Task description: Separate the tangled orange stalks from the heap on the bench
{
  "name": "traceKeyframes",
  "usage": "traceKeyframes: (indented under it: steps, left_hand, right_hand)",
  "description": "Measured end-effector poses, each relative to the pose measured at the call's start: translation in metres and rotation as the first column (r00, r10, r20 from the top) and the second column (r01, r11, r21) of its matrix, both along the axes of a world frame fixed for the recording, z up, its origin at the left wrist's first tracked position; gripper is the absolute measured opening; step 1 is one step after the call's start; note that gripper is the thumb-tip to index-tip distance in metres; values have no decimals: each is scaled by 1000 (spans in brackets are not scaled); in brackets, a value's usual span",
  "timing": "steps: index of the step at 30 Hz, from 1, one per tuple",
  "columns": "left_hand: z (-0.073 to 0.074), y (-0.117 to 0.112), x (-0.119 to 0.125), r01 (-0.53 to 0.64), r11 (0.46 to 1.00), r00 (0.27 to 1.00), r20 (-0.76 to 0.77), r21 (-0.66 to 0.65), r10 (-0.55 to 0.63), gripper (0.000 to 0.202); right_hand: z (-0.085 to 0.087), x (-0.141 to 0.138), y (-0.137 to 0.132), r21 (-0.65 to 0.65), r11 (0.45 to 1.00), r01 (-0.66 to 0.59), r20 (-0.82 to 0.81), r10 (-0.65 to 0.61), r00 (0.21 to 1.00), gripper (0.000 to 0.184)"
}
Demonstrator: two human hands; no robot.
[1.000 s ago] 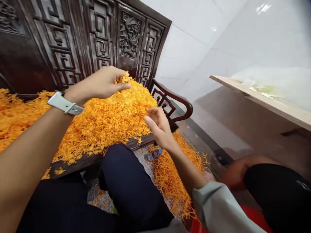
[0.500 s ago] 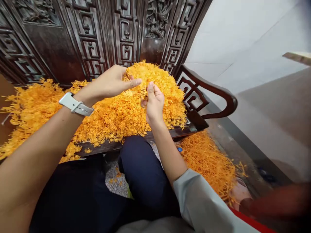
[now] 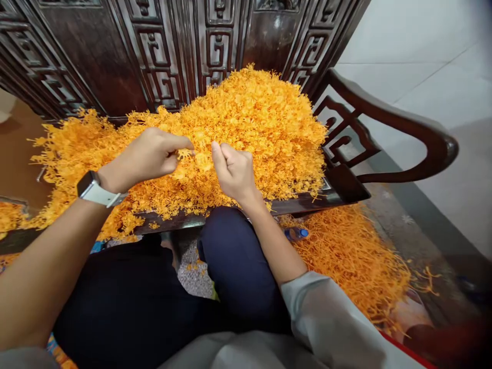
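A big heap of small orange plastic pieces (image 3: 246, 128) covers the seat of a dark carved wooden bench (image 3: 348, 187). My left hand (image 3: 148, 156), with a white watch on the wrist, pinches one orange piece (image 3: 184, 152) between thumb and fingers just above the heap. My right hand (image 3: 232, 171) is curled closed beside it, its fingers pinched on an orange piece a little to the right. Both hands meet over the front middle of the heap. My dark-trousered knee (image 3: 230, 246) rises below them.
A second pile of orange strands (image 3: 346, 256) lies on the floor at the right, with a small bottle with a blue cap (image 3: 295, 233) at its edge. The bench's curved armrest (image 3: 403, 133) juts out right. Carved back panels stand behind. A red object shows bottom right.
The view has swung left and down. My right hand rose from beside my knee to meet my left hand over the heap. The person and wooden board at the right have left the view.
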State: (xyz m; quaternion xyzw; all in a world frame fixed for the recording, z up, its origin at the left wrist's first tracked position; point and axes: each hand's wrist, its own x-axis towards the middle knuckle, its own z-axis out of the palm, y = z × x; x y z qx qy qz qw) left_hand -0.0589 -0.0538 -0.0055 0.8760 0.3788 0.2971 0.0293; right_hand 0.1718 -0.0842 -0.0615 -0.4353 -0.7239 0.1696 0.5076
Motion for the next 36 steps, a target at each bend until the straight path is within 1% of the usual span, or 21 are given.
traceKeyframes:
  steps: [2,3,6,8,11,13,14,16,17,18,20,23,26,28,29,30,32,33,34,35,36]
  left_hand:
    - [6,0,0,72,997,997,-35,17,-72,41]
    - [10,-2,1,71,997,997,-38,23,-71,42]
    - [16,-14,7,-14,1000,999,-35,-12,14,41]
    - [17,-19,11,-40,998,999,-28,-52,39,40]
    - [14,-11,2,-80,991,996,17,-104,82,34]
    - [14,-2,-19,-200,972,975,75,-124,211,25]
    - [14,1,-32,-286,951,946,122,-117,299,21]
    - [17,2,-58,-474,880,842,275,-34,464,17]
    - [19,0,-68,-522,853,810,303,-13,501,20]
    - [21,-4,-75,-542,840,796,330,18,507,24]
    - [23,-11,-77,-506,860,823,329,58,462,30]
    - [21,-18,-65,-415,905,872,323,93,367,35]
    - [18,-23,-51,-421,900,861,363,115,357,39]
    - [16,-25,-44,-433,895,852,372,104,368,39]
    - [15,-27,-41,-431,898,855,361,91,373,38]
    - [14,-28,-36,-427,901,859,346,80,376,37]
    - [11,-31,-27,-422,903,870,315,79,379,35]
    - [9,-31,-22,-423,903,876,292,81,384,33]
    - [8,-32,-18,-423,902,882,266,85,388,30]
    - [8,-32,-15,-418,904,891,234,86,389,26]
    - [7,-31,-14,-411,908,900,199,86,389,22]
  right_hand:
    - [11,0,-11,67,997,39,17,-40,999,52]
    - [16,1,-17,86,995,57,3,-57,998,53]
    - [28,-1,-28,106,989,106,-87,-96,991,56]
    - [31,-2,-33,111,986,123,-128,-108,986,57]
    - [31,2,-39,89,983,163,-199,-142,970,59]
    - [30,14,-43,66,974,217,-369,-178,912,57]
    - [30,21,-45,50,969,242,-490,-187,852,56]
    - [31,35,-47,24,970,244,-679,-163,716,53]
    - [31,38,-47,20,975,222,-719,-141,680,53]
    - [32,39,-45,18,980,197,-714,-125,689,53]
    - [35,35,-32,32,985,167,-597,-115,794,55]
    - [41,23,9,102,968,228,-379,-174,909,62]
    - [42,20,59,159,934,318,-143,-297,944,78]
    - [39,17,77,176,931,320,-43,-318,947,86]
    - [38,12,79,168,945,282,-46,-278,959,85]
    - [36,5,76,143,968,206,-76,-196,978,82]
    - [32,-15,60,39,998,-52,-174,58,983,73]
    - [30,-26,50,-29,979,-200,-224,188,956,70]
    - [28,-37,40,-95,938,-334,-267,299,916,67]
    - [26,-46,32,-152,887,-437,-304,378,874,66]
    - [25,-53,24,-192,845,-500,-331,424,843,65]
